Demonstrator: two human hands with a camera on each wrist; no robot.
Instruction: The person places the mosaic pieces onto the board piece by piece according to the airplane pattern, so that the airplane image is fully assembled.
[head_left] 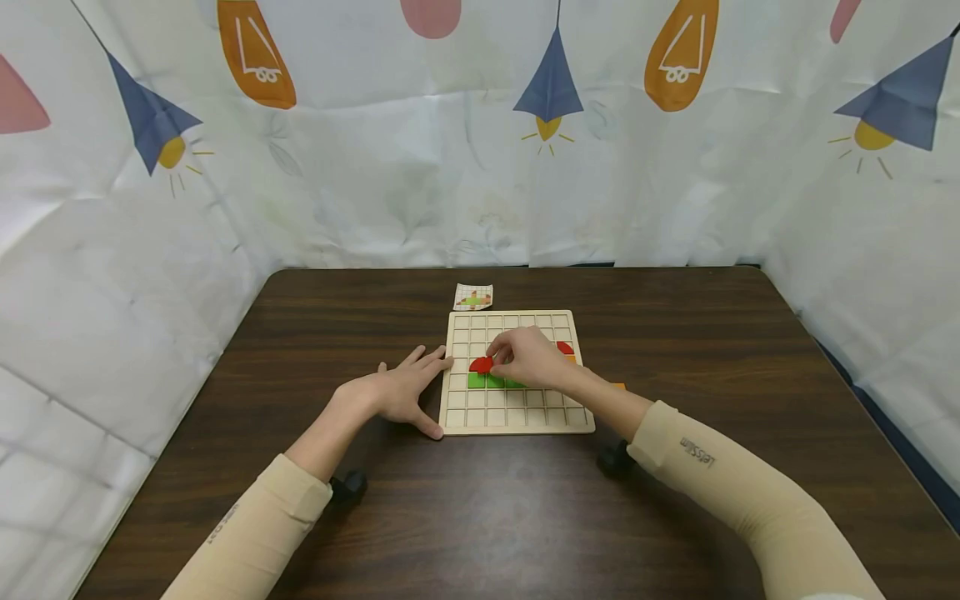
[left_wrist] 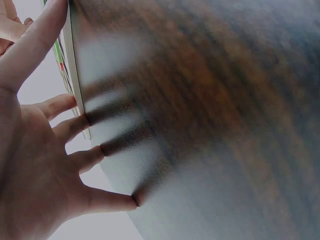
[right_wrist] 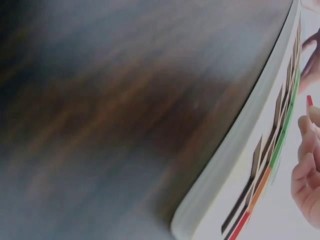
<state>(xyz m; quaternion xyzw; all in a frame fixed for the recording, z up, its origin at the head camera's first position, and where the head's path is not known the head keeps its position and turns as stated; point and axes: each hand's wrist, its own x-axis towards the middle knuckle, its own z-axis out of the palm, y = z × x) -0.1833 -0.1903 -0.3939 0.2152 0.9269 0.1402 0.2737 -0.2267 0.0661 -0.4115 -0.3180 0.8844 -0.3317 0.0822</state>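
Observation:
A square wooden grid board [head_left: 517,423] lies flat on the table. My left hand [head_left: 401,392] rests on the table at the board's left edge, fingers straight and spread, with thumb and fingertips touching its side; the left wrist view shows the same spread fingers [left_wrist: 82,160]. Over the middle of the grid, my right hand [head_left: 532,358] pinches a small red tile [right_wrist: 309,100] between thumb and fingers. Red [head_left: 477,366] shows at those fingertips, just above a row of green tiles [head_left: 477,381]. The hand partly hides that row.
Behind the board lies a small picture card [head_left: 473,298] with a gridded coloured pattern. A red quarter-round tile [head_left: 565,347] and an orange tile [head_left: 572,358] sit on the board's right side. Another orange piece [head_left: 618,386] peeks out beyond the right forearm.

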